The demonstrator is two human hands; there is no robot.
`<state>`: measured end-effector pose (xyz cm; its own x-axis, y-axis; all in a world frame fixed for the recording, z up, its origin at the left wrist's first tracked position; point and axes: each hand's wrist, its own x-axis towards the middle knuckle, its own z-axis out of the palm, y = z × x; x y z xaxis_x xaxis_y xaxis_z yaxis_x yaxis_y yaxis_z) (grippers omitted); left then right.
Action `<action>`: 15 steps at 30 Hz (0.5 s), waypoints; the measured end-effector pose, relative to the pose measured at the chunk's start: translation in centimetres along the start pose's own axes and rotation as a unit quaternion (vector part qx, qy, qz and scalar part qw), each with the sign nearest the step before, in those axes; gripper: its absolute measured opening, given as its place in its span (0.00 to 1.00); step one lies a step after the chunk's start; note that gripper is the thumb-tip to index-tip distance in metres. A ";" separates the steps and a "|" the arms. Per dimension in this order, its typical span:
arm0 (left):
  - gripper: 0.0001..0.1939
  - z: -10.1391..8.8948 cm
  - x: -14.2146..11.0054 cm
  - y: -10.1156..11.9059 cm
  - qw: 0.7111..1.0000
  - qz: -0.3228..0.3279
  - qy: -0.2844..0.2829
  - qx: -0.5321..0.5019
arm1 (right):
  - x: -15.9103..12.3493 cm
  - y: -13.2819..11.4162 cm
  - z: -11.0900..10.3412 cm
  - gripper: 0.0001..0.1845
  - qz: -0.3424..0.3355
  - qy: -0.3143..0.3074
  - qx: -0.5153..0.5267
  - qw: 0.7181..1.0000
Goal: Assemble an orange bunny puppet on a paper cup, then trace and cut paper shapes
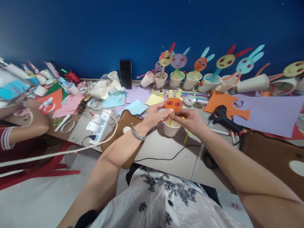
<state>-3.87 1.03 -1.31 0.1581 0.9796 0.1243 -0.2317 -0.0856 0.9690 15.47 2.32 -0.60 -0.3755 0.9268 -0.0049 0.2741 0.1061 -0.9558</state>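
An orange paper rabbit face (173, 104) with yellow ears and red eyes stands over a white paper cup (172, 129) at the middle of the table. My left hand (156, 114) pinches the face at its lower left edge. Just below it, my right hand (190, 119) has its fingers closed near the yellow stem under the face; the fingertips are partly hidden, and the thing they grip looks like that pipe cleaner stem. Another yellow strip (186, 137) slants down beside the cup.
Finished rabbit cups (177, 79) line the blue wall. A black glue gun (224, 118) lies right, on coloured paper. A power strip (101, 126) with plugs and a cable sits left. A phone (125, 74) leans on the wall. Another person's arm (35, 120) rests at far left.
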 end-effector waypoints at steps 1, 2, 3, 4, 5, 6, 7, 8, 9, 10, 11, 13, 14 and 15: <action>0.24 0.0 0.0 0.0 1.000 0.001 0.000 0.007 | 0.0 0.0 0.0 0.30 0.001 -0.003 0.000 1.000; 0.24 0.0 0.0 0.1 1.000 0.005 0.001 0.014 | 0.0 -0.1 0.1 0.30 0.002 -0.006 -0.001 1.000; 0.24 0.0 0.1 0.1 1.000 0.010 0.002 0.021 | 0.0 -0.1 0.1 0.31 0.001 -0.010 -0.003 1.000; 0.23 0.0 0.1 0.1 1.000 0.015 0.005 0.024 | 0.0 -0.2 0.2 0.31 0.000 -0.013 -0.005 1.000; 0.23 -0.1 0.1 0.2 0.999 0.020 0.008 0.025 | -0.1 -0.2 0.2 0.31 -0.002 -0.014 -0.006 1.000; 0.23 -0.1 0.1 0.2 0.999 0.024 0.010 0.026 | -0.1 -0.3 0.2 0.31 -0.004 -0.015 -0.008 1.000; 0.23 -0.1 0.1 0.2 0.999 0.026 0.011 0.027 | -0.1 -0.3 0.2 0.31 -0.005 -0.015 -0.009 1.000; 0.23 -0.1 0.1 0.2 0.999 0.028 0.010 0.031 | -0.1 -0.3 0.2 0.30 -0.006 -0.015 -0.010 1.000; 0.24 -0.1 0.0 0.2 0.999 0.030 0.008 0.035 | -0.1 -0.3 0.2 0.30 -0.007 -0.015 -0.010 1.000; 0.24 -0.1 0.0 0.3 0.999 0.029 0.004 0.038 | -0.1 -0.3 0.2 0.30 -0.008 -0.014 -0.009 1.000; 0.25 -0.1 0.0 0.3 0.999 0.028 -0.002 0.041 | -0.1 -0.3 0.2 0.29 -0.009 -0.013 -0.009 1.000; 0.25 -0.1 0.0 0.3 0.999 0.024 -0.015 0.046 | -0.1 -0.3 0.2 0.29 -0.012 -0.014 -0.008 1.000; 0.26 0.0 0.0 0.4 0.998 0.025 -0.019 0.046 | -0.1 -0.3 0.2 0.29 -0.012 -0.016 -0.008 1.000; 0.26 0.0 0.0 0.4 0.998 0.027 -0.020 0.047 | -0.1 -0.3 0.2 0.28 -0.011 -0.019 -0.008 1.000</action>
<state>-3.98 0.98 -0.95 0.1872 0.9652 0.1828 -0.1509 -0.1556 0.9762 15.25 2.10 -0.39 -0.4153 0.9097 0.0049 0.2792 0.1326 -0.9510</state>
